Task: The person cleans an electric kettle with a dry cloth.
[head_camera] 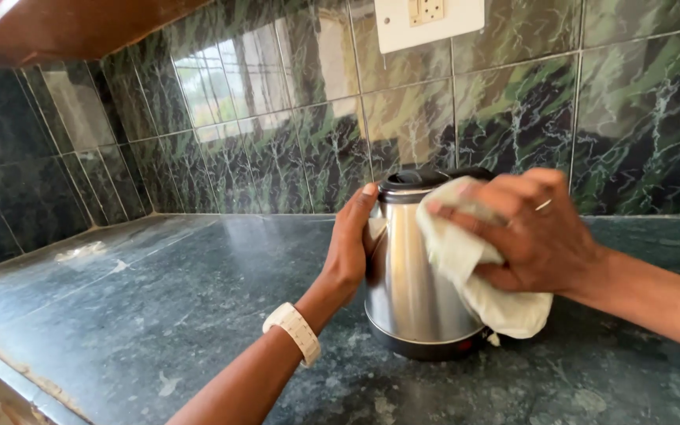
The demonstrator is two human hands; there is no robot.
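Observation:
A shiny steel electric kettle (pixel 407 287) with a black lid and black base stands upright on the dark green stone counter (pixel 159 315). My left hand (pixel 349 248) rests against the kettle's left side, thumb up near the lid rim; a white band is on that wrist. My right hand (pixel 533 228) presses a crumpled white cloth (pixel 478 275) against the kettle's upper right side, with a ring on one finger. The cloth hangs down past the kettle's base on the right.
Green marbled wall tiles (pixel 513 118) rise right behind the kettle, with a white wall socket (pixel 428 20) above it. A wooden cabinet (pixel 64 27) hangs at the upper left. The counter's front edge (pixel 17 378) runs at the lower left.

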